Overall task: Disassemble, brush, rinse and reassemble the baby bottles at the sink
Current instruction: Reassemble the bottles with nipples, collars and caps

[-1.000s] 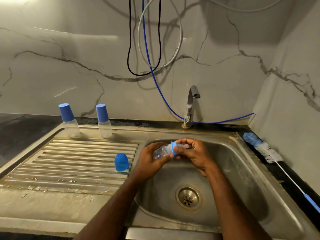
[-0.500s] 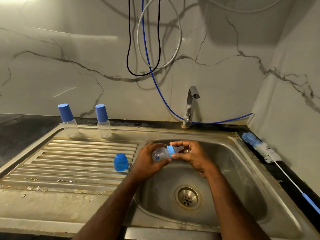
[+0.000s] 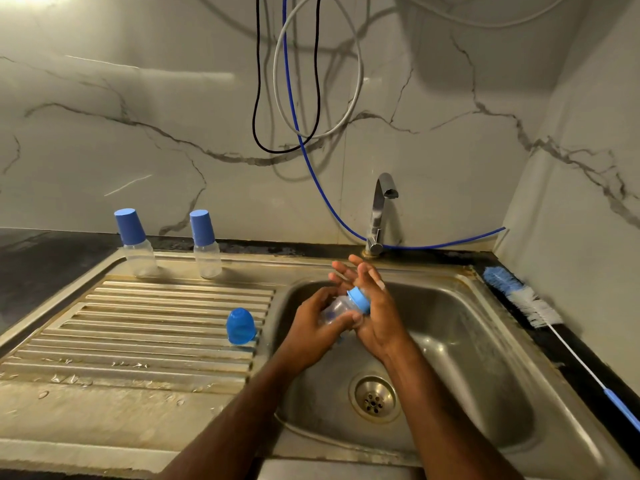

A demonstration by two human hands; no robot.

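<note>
Over the sink basin my left hand grips a small clear baby bottle lying on its side. Its blue collar points right, against the palm of my right hand. The right hand's fingers are straight and spread, pointing up and away. A loose blue cap stands on the drainboard at the basin's left edge. Two capped bottles stand upright at the back of the drainboard, one at the left and one to its right.
A bottle brush with blue and white bristles lies on the dark counter right of the sink, its handle running toward me. The tap stands behind the basin, with no water running. Cables and a blue hose hang on the marble wall.
My right hand has let go of the blue collar and opened flat against it, fingers now straight. The bottle has tilted a little, collar end raised.
</note>
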